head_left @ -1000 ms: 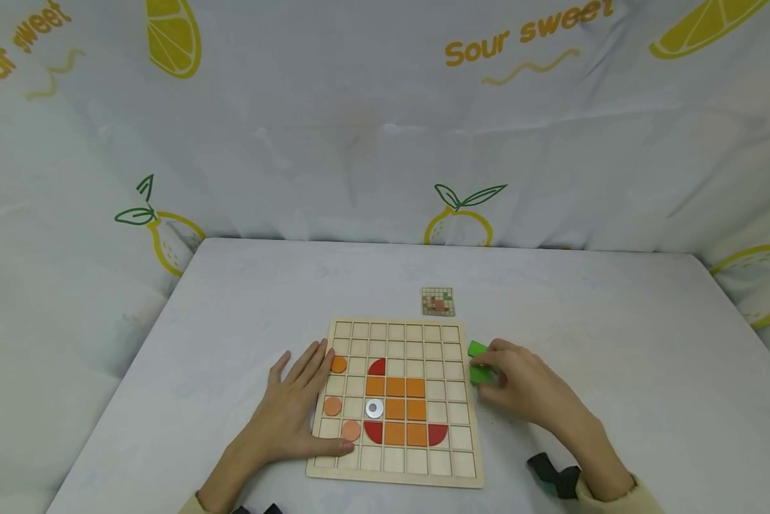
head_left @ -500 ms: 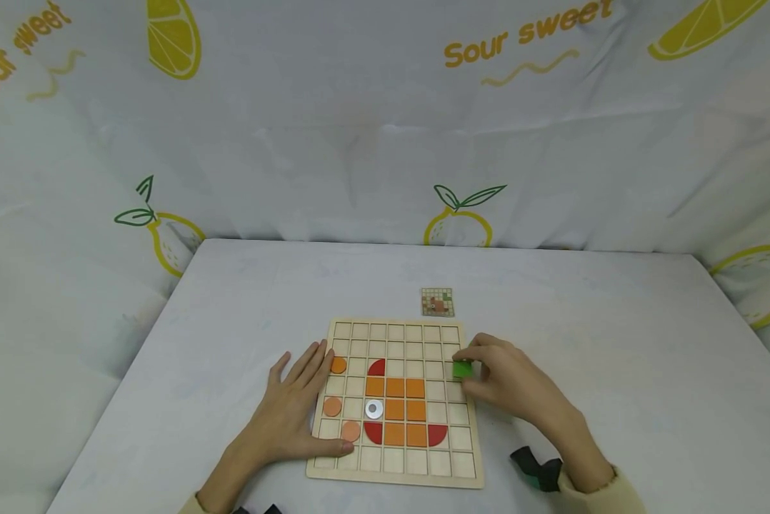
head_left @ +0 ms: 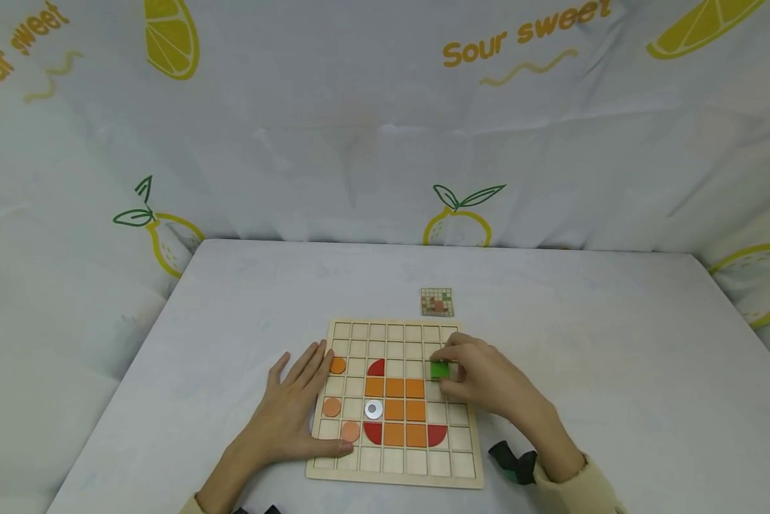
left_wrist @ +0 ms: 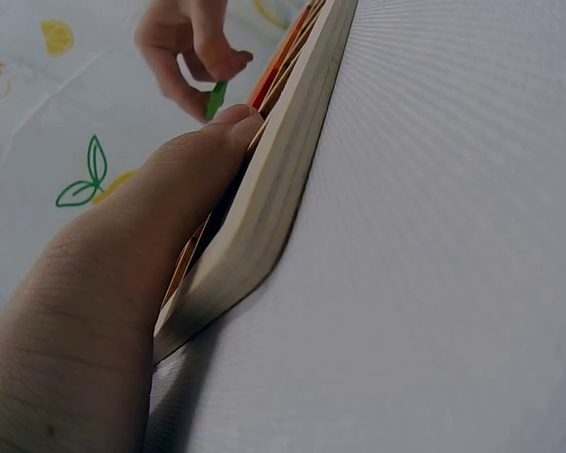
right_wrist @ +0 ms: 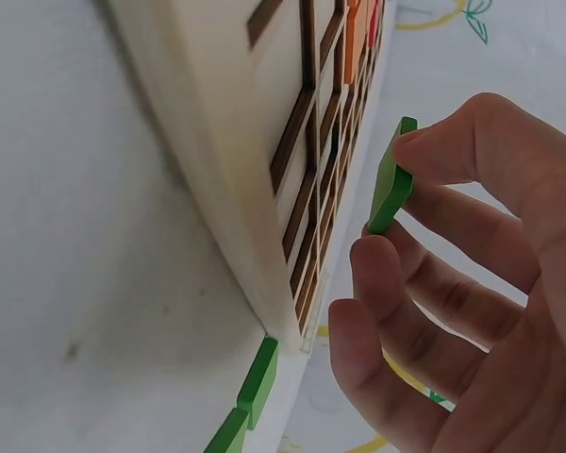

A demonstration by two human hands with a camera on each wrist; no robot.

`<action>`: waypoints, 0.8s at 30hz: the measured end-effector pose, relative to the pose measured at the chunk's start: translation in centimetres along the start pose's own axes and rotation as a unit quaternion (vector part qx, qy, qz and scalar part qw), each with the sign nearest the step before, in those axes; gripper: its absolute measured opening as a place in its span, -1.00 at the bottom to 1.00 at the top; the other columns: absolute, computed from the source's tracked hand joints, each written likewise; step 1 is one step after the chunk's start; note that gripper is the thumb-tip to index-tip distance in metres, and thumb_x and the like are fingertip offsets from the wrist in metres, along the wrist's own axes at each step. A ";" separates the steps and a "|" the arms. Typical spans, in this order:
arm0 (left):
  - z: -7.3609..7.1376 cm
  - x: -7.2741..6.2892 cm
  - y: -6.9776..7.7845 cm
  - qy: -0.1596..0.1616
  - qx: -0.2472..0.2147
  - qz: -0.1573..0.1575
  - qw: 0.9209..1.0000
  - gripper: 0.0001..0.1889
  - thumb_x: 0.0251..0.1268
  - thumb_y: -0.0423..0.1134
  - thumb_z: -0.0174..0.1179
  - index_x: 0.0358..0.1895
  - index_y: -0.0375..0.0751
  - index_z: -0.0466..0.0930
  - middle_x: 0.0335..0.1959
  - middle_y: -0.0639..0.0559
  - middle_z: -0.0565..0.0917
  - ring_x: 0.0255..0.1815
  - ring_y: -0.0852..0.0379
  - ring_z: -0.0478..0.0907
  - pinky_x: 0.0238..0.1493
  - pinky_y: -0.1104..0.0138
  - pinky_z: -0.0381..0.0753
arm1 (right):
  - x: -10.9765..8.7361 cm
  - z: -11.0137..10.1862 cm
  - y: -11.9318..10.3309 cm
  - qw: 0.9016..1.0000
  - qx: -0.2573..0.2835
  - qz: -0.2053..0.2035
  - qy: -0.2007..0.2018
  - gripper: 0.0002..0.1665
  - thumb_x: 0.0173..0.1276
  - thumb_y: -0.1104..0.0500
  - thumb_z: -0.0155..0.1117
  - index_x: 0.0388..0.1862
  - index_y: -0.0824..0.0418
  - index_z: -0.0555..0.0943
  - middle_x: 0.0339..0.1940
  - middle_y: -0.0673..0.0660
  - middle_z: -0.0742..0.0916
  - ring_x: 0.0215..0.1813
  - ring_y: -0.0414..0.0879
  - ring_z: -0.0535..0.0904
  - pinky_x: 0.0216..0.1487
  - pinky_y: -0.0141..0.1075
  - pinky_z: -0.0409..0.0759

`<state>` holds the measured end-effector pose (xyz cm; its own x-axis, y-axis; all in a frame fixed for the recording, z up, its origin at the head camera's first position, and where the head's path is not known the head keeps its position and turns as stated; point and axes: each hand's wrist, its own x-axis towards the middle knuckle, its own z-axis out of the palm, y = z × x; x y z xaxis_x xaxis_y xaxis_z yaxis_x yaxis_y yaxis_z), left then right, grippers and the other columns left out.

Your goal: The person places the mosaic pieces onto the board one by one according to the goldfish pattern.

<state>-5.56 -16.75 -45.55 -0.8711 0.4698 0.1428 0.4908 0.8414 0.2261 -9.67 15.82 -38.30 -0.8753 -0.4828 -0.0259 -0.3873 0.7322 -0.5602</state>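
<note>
In the head view, my right hand (head_left: 491, 378) pinches a green square tile (head_left: 439, 370) over the right part of a wooden grid board (head_left: 394, 461). The right wrist view shows that tile (right_wrist: 392, 179) tilted between thumb and fingertips, apart from the board's rim (right_wrist: 203, 142). My left hand (head_left: 291, 414) lies along the board's left side, fingers straight, thumb (left_wrist: 217, 142) on its near left part. In the grid sit orange squares (head_left: 394, 410), red rounded pieces (head_left: 437, 435), orange discs (head_left: 331, 407) and a white disc with a grey centre (head_left: 373, 409).
Two more green tiles (right_wrist: 258, 382) lie on the table beside the board; my right hand hides them in the head view. A small pattern card (head_left: 437, 302) lies beyond the board. A black strap (head_left: 512, 462) shows by my right wrist. A printed cloth (head_left: 333, 143) hangs behind.
My right hand has picked up a green tile from beside the board and carried it leftward over the grid. My left hand has stayed in place.
</note>
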 end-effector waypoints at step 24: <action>0.0 0.0 0.0 -0.003 -0.008 -0.002 1.000 0.41 -0.20 0.72 0.18 0.63 -0.25 0.07 0.69 -0.15 0.09 0.72 -0.08 0.02 0.55 -0.21 -0.12 | 0.7 1.0 -0.4 0.999 -0.032 0.037 -0.005 -0.67 0.12 0.37 0.43 -0.08 0.25 0.80 -0.34 -0.01 0.64 -0.40 -0.22 0.38 -0.41 -0.44 0.37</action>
<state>-5.55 -16.78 -45.53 -0.8728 0.4684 0.1371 0.4880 0.8388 0.2414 -9.88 14.69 -38.89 -0.8994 -0.4311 -0.0728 -0.3403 0.7948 -0.5025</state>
